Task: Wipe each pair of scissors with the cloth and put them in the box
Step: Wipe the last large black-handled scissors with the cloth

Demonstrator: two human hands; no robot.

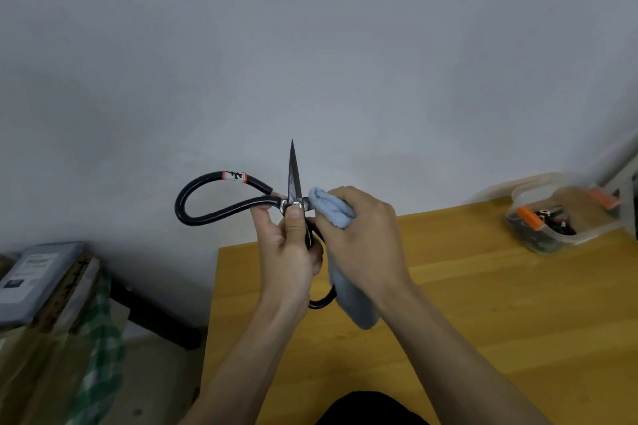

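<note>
A large pair of black-handled scissors (293, 176) is held up over the wooden table's (483, 304) far left corner, blades spread apart, one blade pointing straight up. My left hand (286, 252) grips the scissors at the pivot, thumb pressed on the rivet. One handle loop with an orange-and-white label sticks out left; the other hangs below my hands. My right hand (362, 235) holds a light blue cloth (331, 210) wrapped round the second blade, which is hidden. A clear plastic box (559, 217) with orange clips stands at the table's far right, dark items inside.
A white wall rises behind the table. Left of the table, lower down, lie a grey flat pack (31, 279), wooden boards and a green checked cloth (100, 338). A dark shape (369, 407) shows at the bottom edge.
</note>
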